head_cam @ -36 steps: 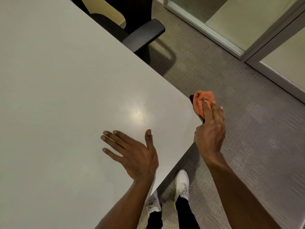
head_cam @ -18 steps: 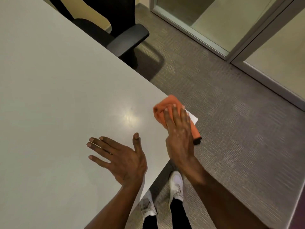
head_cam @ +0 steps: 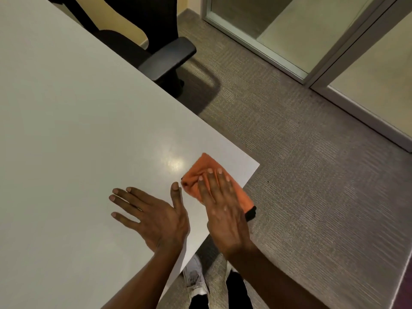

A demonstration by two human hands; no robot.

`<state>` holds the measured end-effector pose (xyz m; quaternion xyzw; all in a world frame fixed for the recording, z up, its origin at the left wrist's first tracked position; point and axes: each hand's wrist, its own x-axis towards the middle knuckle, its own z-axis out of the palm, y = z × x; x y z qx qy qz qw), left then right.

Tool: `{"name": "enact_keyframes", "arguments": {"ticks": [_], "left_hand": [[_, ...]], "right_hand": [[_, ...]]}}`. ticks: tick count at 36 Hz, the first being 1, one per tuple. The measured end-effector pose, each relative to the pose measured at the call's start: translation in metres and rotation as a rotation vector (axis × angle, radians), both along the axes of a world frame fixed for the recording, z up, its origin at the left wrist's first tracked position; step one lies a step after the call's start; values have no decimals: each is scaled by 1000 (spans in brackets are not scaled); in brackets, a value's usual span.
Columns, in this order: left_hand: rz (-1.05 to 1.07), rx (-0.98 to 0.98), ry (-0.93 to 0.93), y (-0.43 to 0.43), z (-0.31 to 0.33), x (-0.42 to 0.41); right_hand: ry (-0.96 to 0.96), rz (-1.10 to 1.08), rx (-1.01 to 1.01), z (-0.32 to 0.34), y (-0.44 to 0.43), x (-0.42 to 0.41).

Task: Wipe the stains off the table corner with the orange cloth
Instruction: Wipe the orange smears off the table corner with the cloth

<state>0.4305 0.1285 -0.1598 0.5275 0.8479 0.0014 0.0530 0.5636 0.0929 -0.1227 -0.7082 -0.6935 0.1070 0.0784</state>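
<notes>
The orange cloth (head_cam: 201, 172) lies bunched on the white table (head_cam: 78, 130), just inside its near right corner (head_cam: 254, 163). My right hand (head_cam: 223, 208) presses flat on top of the cloth, fingers together and pointing away from me, covering most of it. A dark edge of the cloth hangs over the table's edge beside my wrist. My left hand (head_cam: 151, 212) rests palm down on the table to the left of the cloth, fingers spread, holding nothing. No stain is visible on the corner.
A black office chair (head_cam: 156, 52) stands tucked against the table's far right edge. Grey carpet (head_cam: 312, 197) spreads to the right, bounded by glass partitions with metal frames (head_cam: 334, 52). My feet in white shoes (head_cam: 196, 279) stand below the table's near edge.
My right hand brought the cloth from the air beyond the corner onto the table, then slid it leftward over the corner surface. My left hand stayed flat on the table.
</notes>
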Motion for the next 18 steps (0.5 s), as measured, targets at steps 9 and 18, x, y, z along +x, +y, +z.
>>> {"name": "enact_keyframes", "arguments": {"ticks": [9,18], "left_hand": [[-4,-7,29,0,1,1],[-3,-7,25,-1,3,1]], "right_hand": [[33,-110,-15,-15,149,26],[35,-110,-14,-10,67,12]]}}
